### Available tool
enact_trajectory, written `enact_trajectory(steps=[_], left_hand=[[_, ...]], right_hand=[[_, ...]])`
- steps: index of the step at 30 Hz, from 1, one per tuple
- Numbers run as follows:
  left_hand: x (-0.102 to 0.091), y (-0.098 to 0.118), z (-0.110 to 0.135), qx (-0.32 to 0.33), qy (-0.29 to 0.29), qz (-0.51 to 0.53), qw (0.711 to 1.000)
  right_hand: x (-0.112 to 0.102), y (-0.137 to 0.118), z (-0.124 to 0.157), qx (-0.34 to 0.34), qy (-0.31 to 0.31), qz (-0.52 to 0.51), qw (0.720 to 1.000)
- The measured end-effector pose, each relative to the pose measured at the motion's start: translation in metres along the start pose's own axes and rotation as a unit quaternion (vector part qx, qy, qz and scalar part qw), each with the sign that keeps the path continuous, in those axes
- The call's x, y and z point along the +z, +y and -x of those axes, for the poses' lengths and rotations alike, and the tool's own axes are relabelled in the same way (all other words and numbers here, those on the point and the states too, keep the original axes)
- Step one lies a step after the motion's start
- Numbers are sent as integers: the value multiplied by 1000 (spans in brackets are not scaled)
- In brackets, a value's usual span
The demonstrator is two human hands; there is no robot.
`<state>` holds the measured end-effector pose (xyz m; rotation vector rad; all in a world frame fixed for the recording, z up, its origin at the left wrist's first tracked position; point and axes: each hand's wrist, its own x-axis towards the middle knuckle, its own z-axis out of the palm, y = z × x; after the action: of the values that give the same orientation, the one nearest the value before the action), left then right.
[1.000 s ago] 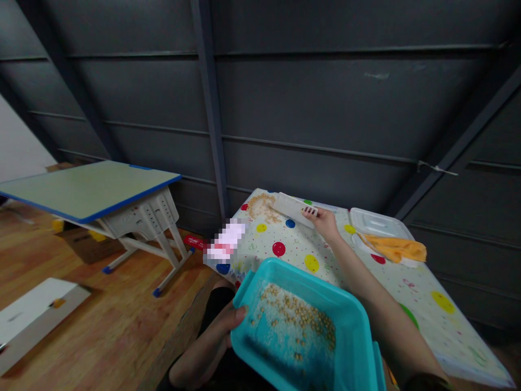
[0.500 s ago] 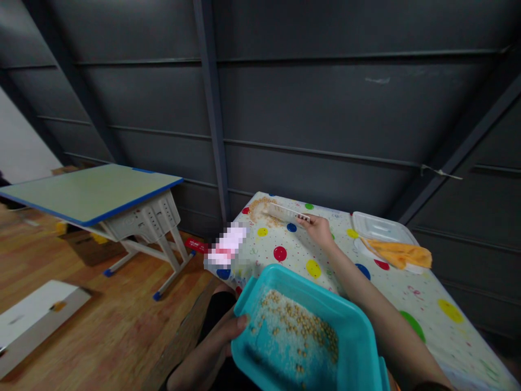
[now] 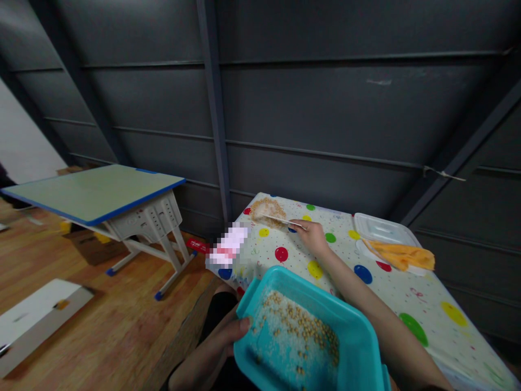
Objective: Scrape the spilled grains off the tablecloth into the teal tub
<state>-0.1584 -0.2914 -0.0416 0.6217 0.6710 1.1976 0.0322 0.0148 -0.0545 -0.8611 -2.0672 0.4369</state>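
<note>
— What is held by the left hand?

— A teal tub is gripped at its near-left rim, with the thumb laid over the edge. It is kept low in front of the body, just beside the near corner of the bench, and is tilted a little.

— And what is seen inside it?

— White grains mixed with round yellow beans are spread over its floor.

— How is the right hand placed?

— It is stretched out across the spotted cloth and closed around one end of a white scraper. The scraper is seen edge-on, so only a thin line is shown. Its far end is set against a loose pile of grain at the far-left corner of the bench.

— What else is carried by the bench?

— A white lidded box is found near the far-right side, and an orange cloth is draped against its near edge.

— And beyond the bench?

— A green-topped desk with a blue border is stood well apart on the wooden floor, and a flat white board is laid nearer the left edge.
</note>
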Motion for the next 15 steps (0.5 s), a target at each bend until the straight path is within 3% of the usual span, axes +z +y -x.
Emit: enact_trajectory(steps=[5, 11, 15], left_hand=[[-1, 1, 2, -23, -10, -3, 1000], [-5, -1, 2, -15, -7, -9, 1000], [-4, 0, 2, -8, -2, -27, 1000]], right_hand=[[-7, -2, 0, 13, 37, 21, 999], [-6, -1, 2, 18, 5, 11, 1000], [-4, -4, 2, 36, 43, 12, 998]])
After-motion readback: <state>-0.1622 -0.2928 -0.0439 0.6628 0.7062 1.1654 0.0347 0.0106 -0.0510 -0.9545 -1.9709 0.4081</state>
